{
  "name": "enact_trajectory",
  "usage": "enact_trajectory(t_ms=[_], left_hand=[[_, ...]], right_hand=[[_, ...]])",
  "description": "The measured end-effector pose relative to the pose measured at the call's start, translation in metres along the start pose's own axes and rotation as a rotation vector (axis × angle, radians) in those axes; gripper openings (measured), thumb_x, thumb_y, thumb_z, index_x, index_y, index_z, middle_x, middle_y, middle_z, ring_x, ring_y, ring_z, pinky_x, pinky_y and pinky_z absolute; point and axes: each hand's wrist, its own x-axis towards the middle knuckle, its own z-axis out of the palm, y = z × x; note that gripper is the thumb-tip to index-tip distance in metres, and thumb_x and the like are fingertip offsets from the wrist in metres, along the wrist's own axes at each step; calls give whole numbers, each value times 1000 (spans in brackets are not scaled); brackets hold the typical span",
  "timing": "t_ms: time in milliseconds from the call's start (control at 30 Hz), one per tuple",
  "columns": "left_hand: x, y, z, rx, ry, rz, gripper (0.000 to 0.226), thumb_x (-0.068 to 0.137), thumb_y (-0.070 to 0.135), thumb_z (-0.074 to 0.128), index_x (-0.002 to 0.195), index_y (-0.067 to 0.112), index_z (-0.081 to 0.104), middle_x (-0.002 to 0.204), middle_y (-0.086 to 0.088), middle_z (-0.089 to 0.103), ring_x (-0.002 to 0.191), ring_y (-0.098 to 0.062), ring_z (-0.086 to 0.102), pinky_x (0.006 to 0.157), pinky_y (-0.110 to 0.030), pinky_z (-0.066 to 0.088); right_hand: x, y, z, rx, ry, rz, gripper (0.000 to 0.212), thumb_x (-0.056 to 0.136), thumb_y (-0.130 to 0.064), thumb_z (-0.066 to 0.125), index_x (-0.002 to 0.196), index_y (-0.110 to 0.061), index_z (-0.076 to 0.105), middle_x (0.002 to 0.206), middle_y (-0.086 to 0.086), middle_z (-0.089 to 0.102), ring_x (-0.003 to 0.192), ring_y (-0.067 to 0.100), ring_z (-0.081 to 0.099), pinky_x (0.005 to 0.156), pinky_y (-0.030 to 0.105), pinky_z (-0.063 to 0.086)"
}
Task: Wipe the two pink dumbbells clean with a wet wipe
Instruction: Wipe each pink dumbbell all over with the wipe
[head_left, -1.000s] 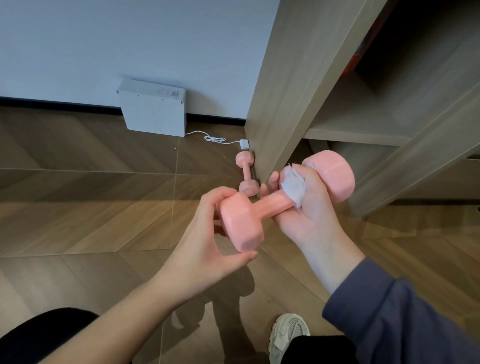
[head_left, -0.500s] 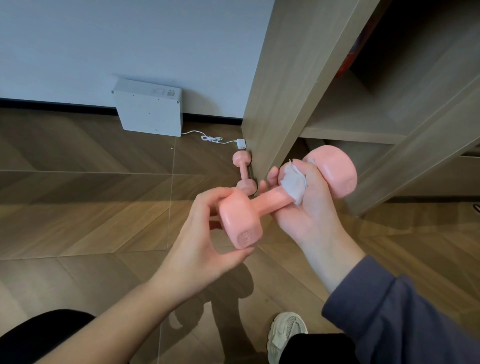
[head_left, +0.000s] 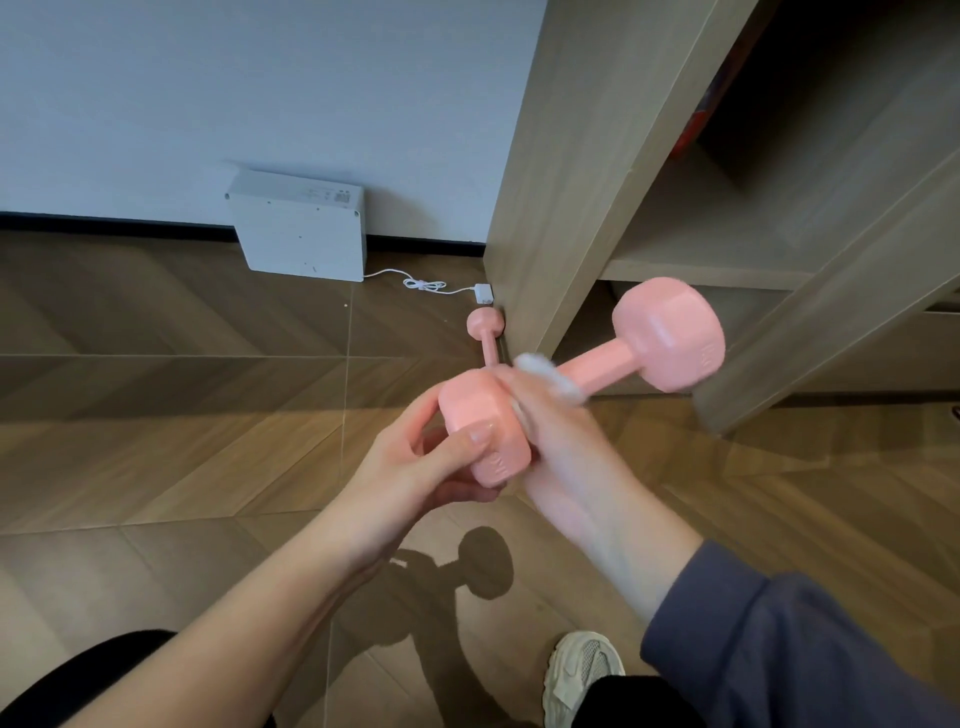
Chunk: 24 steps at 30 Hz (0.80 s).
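Obs: pink hex-headed dumbbell (head_left: 670, 335) held in the air just in front of the tall light-wood shelf post (head_left: 571, 182).
Your left hand (head_left: 415, 467) grips its near head, thumb across the face. Your right hand (head_left: 561, 447), blurred, wraps the crumpled white wet wipe (head_left: 545, 371) round the handle. The second pink dumbbell (head_left: 485, 325) lies on the floor against the post's foot.

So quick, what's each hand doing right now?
Left hand: grips the pink dumbbell by its near end.
Right hand: blurry, holds the wet wipe against its bar.

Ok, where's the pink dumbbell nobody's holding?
Head view, centre: the second pink dumbbell lies on the wooden floor beside the wooden cabinet, near the white plug.
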Motion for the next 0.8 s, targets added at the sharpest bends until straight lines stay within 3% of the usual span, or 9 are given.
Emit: enact_trajectory(t_ms=[167,233,267,333,433,533,667,733,800], left_hand=[[-1,0,-8,29,-6,3,62,71,40,73,128,24,57,110,-12,70,94,-30,70,75,-34,57],[-2,-5,-6,-12,-32,-47,65,73,40,71,132,21,52,111,-17,68,90,-31,69,75,-37,57],[-2,-8,-3,-39,-46,-73,64,77,38,69,134,18,49,111,-20,67,88,-31,67,75,-39,57],[-1,-10,0,-90,-71,-112,61,84,39,59,136,11,46,107,-23,65,84,-31,64,72,-38,55],[1,-7,1,-174,-98,-170,67,88,51,47,131,0,50,98,-26,61,72,-30,60,63,-36,53],[-1,-6,1,-254,-149,-279,83,92,69,26,119,-4,57,80,-26,58,54,-30,56,49,-32,50],[-4,-11,-4,-335,-228,-351,102,87,77,9,111,-9,59,63,-21,55,39,-27,50,38,-26,44],[-5,-13,-4,-328,-229,-296,104,86,79,9,111,-10,58,62,-22,54,39,-26,50,38,-26,43],[-8,-8,1,-250,-180,-195,94,86,77,14,107,1,65,63,-23,54,39,-26,48,39,-26,43]], right_hand=[[-3,9,4,-58,29,39,37,84,-24,76,119,-23,64,109,4,66,102,18,66,98,46,52],[-3,9,4,-130,74,50,36,82,-30,79,115,-26,67,107,6,68,94,20,68,83,44,60],[-4,9,4,-175,79,50,34,82,-33,79,113,-23,67,98,6,68,82,19,68,64,39,59],[-6,10,4,-242,58,33,27,82,-35,77,102,-21,64,79,4,62,61,18,61,42,27,40],[-6,9,1,-308,-9,-13,21,83,-34,76,90,-20,63,78,3,63,66,18,63,45,25,41],[-12,9,-1,-377,-148,-47,21,86,-34,75,101,-20,72,86,1,71,72,16,66,49,28,46],[-16,8,-4,-493,-242,-109,34,79,-36,79,111,-29,72,110,-9,72,97,7,69,71,20,53],[-19,7,-1,-490,-233,-133,37,76,-37,80,112,-29,72,109,-7,72,88,9,70,64,22,54],[-21,8,5,-437,-182,-128,40,74,-41,80,111,-29,71,104,-2,73,72,15,71,53,28,54]])
